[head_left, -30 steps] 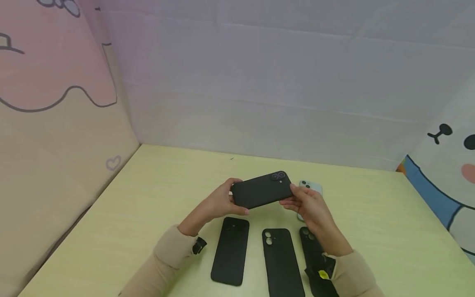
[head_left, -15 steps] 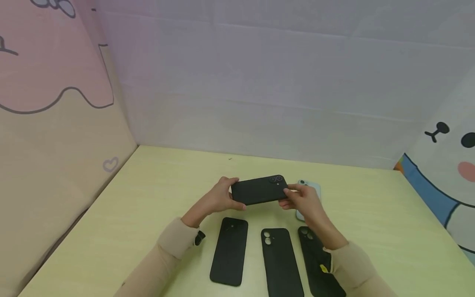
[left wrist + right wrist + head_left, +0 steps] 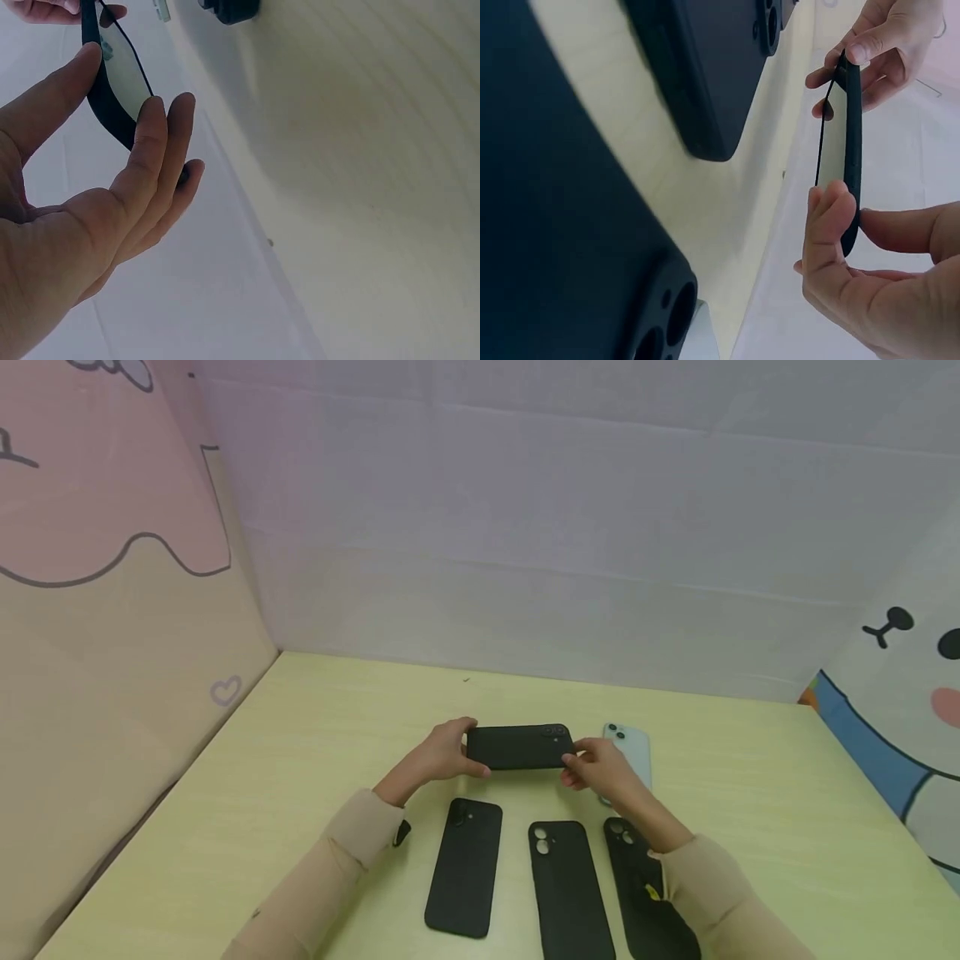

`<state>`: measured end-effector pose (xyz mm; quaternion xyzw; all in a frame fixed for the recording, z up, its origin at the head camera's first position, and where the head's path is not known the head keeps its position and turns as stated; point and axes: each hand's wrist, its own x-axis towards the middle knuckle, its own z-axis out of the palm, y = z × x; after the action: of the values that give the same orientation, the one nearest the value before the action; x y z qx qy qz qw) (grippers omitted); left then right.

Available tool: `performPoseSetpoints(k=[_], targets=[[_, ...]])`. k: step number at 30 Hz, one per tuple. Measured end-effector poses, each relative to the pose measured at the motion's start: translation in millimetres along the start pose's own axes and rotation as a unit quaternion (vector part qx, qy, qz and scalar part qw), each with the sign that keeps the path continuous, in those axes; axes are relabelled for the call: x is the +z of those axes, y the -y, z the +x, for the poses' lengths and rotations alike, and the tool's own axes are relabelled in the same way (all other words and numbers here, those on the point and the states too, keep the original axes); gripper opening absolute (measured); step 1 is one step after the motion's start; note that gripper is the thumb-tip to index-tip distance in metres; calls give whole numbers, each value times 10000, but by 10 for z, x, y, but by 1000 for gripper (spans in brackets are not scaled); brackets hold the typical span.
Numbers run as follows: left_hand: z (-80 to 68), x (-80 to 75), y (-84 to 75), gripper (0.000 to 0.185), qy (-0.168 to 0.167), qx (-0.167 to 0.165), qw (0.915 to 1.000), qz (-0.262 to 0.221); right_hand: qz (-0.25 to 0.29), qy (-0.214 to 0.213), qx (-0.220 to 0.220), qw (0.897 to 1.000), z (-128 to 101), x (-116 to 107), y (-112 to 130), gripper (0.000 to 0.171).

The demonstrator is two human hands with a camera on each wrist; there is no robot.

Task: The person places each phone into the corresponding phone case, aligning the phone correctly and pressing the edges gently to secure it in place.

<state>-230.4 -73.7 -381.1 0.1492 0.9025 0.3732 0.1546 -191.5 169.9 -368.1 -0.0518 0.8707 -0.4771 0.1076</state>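
Both hands hold a phone in a black case sideways above the table, its camera end at the right. My left hand grips the left end, with the thumb on one long edge and fingers on the other. At the camera end my right hand pinches the corner between thumb and fingers. In the wrist views, the glossy screen side of the phone faces down toward the table. Below the hands lie a black phone-shaped piece with a camera bump, and a black phone case with open camera holes.
Another black phone case lies at the right, partly under the right sleeve, with a small yellow spot near it. A pale mint phone lies behind the right hand. Printed cloth walls enclose the table.
The held phone has come down slightly and turned from a slant to nearly level, its back tipping away from view. My right hand has shifted left and down, uncovering more of the mint phone.
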Motion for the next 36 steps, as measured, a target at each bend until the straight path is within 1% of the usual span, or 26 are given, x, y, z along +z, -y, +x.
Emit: performPoseSetpoints(k=[5,11,15,17,20,24,30,36], targets=[[58,33,26,83,112,-6,9997,239,-667,160,-205,9974,29,-2,-2,30],[90,61,26,81,115,3,9971,746,-1536,270,-221,9875,76,3,-18,31],[95,87,23,78,138,-14,9949,998,-1787,312,-151,9833,126,27,-79,36],[96,99,24,76,128,3,9941,1082,-1862,325,-80,9819,148,42,-109,37],[94,119,38,74,103,47,9930,1177,-2059,354,-115,9779,170,62,-133,34],[82,138,47,73,91,45,9919,1267,-2231,395,-155,9739,175,80,-118,28],[67,158,27,76,91,64,9908,1347,-2532,419,-192,9663,176,95,-122,11],[77,197,25,72,-37,210,9880,1533,-2795,397,-252,9590,185,107,-135,18]])
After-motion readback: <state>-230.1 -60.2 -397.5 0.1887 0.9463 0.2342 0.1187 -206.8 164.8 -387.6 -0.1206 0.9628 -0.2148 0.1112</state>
